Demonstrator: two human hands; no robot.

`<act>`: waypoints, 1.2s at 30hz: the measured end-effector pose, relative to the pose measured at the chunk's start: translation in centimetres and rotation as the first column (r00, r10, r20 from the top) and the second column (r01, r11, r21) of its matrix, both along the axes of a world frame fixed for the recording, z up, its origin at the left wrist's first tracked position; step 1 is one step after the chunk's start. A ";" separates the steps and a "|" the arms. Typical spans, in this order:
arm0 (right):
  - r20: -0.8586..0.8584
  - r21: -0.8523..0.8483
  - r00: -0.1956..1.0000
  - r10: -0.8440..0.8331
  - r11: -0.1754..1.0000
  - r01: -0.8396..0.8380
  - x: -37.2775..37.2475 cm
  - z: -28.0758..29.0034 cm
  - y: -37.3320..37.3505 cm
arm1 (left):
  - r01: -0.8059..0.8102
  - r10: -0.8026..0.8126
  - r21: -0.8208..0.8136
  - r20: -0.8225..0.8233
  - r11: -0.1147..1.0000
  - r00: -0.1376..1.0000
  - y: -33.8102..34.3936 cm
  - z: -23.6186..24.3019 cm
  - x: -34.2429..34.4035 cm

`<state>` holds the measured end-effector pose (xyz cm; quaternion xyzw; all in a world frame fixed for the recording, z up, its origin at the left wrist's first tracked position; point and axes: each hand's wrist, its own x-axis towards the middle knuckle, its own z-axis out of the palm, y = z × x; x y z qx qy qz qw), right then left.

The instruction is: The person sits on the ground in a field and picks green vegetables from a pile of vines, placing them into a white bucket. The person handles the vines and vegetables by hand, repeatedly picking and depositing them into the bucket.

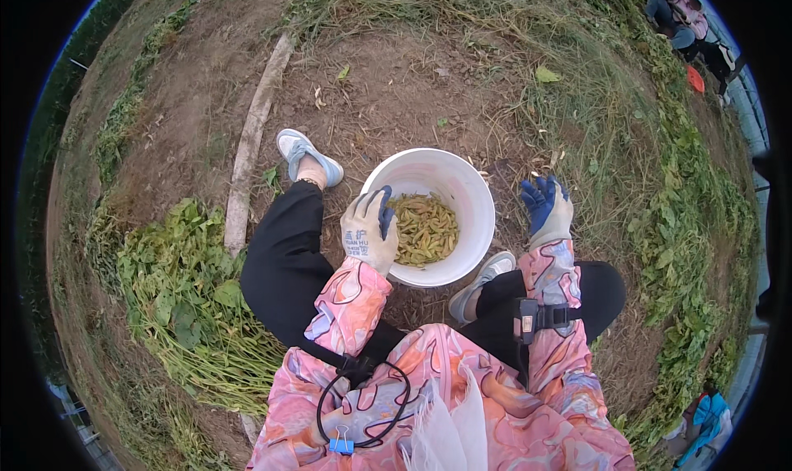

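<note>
A white bucket [477, 215] stands upright on the soil between my feet. Plump yellow-green pods [425, 230] cover its bottom. My left hand [368, 232], in a pale glove with a blue palm, is closed over the bucket's left rim, its fingertips bent toward the inside. To the right of the bucket, and apart from it, my right hand [548, 210] is raised in a matching glove. Its blue-coated fingers are slightly bent and spread, with nothing visible in them.
Leafy pulled plants [186, 285] lie in a heap at my left. A pale wooden pole [254, 133] lies beyond my left shoe [309, 156]. Dry stalks and a green plant row [681, 240] run along the right. Another person [681, 17] sits far right near a red object [695, 78].
</note>
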<state>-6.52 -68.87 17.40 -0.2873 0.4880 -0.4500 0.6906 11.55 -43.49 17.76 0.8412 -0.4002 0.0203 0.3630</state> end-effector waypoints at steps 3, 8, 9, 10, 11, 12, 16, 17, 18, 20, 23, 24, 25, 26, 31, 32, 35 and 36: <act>-0.090 0.051 0.964 0.252 0.967 -0.248 0.7 -1.3 2.0 | -0.058 0.050 0.086 0.095 0.995 0.994 0.4 -1.4 0.7; -0.670 -0.178 0.467 0.577 0.486 -0.856 3.4 -2.2 7.3 | -0.075 0.061 0.154 0.095 0.985 0.994 0.5 -2.6 0.0; -0.887 -0.114 0.166 0.430 0.145 -0.983 4.2 -2.1 7.9 | -0.077 0.063 0.153 0.095 0.985 0.993 0.4 -2.5 -0.1; -0.985 0.064 -0.091 0.145 -0.181 -0.981 5.1 -2.1 8.4 | -0.080 0.065 0.152 0.097 0.985 0.993 0.4 -2.6 0.0; -0.951 0.281 -0.303 0.054 -0.247 -0.927 6.2 -2.9 8.8 | -0.082 0.068 0.151 0.099 0.985 0.993 0.4 -2.7 0.1; -0.869 0.483 -0.492 -0.051 -0.294 -0.825 7.3 -4.4 9.0 | -0.078 0.063 0.153 0.102 0.985 0.993 0.4 -2.7 0.1; -0.676 0.736 -0.690 -0.257 -0.285 -0.614 8.0 -8.7 8.3 | -0.041 0.028 0.151 0.087 0.988 0.996 0.6 -2.7 -0.3; -0.667 0.745 -0.692 -0.278 -0.293 -0.600 7.5 -10.2 7.9 | -0.036 0.024 0.136 0.088 0.990 0.996 0.4 -2.6 -0.7; -0.654 0.755 -0.704 -0.277 -0.294 -0.586 7.8 -10.3 8.2 | -0.044 0.032 0.128 0.093 0.991 0.995 0.6 -2.3 -0.8; -0.626 0.777 -0.731 -0.273 -0.293 -0.557 8.3 -10.4 8.8 | -0.057 0.044 0.132 0.095 0.990 0.995 0.9 -2.1 -0.8; -0.616 0.783 -0.762 -0.202 -0.267 -0.562 8.2 -11.3 8.4 | -0.044 0.034 0.114 0.090 0.992 0.995 0.7 -2.2 -0.8; -0.617 0.780 -0.767 -0.177 -0.265 -0.567 8.4 -10.9 8.6 | -0.046 0.036 0.115 0.089 0.992 0.995 0.8 -2.3 -0.7; -0.663 0.743 -0.735 -0.143 -0.242 -0.624 8.4 -10.5 8.6 | -0.047 0.037 0.116 0.088 0.992 0.995 0.8 -2.3 -0.6; -0.707 0.703 -0.699 -0.109 -0.217 -0.677 8.2 -10.0 8.5 | -0.047 0.037 0.116 0.087 0.992 0.996 0.9 -2.4 -0.6; -0.935 0.279 -0.278 0.222 -0.027 -0.960 6.6 -6.5 7.2 | -0.099 0.079 0.139 0.140 0.985 0.987 0.4 -2.0 0.0; -0.952 0.176 -0.171 0.256 -0.003 -0.984 5.8 -6.4 7.2 | -0.083 0.057 0.135 0.183 0.987 0.981 0.5 -1.8 -0.2; -0.934 -0.103 0.126 0.334 0.084 -0.991 4.5 -4.4 8.1 | 0.001 -0.033 0.102 0.313 0.995 0.949 0.8 -0.7 -0.9; -0.929 -0.140 0.167 0.332 0.103 -0.985 4.3 -3.5 8.7 | 0.038 -0.056 0.062 0.314 0.997 0.948 0.7 -0.5 -1.4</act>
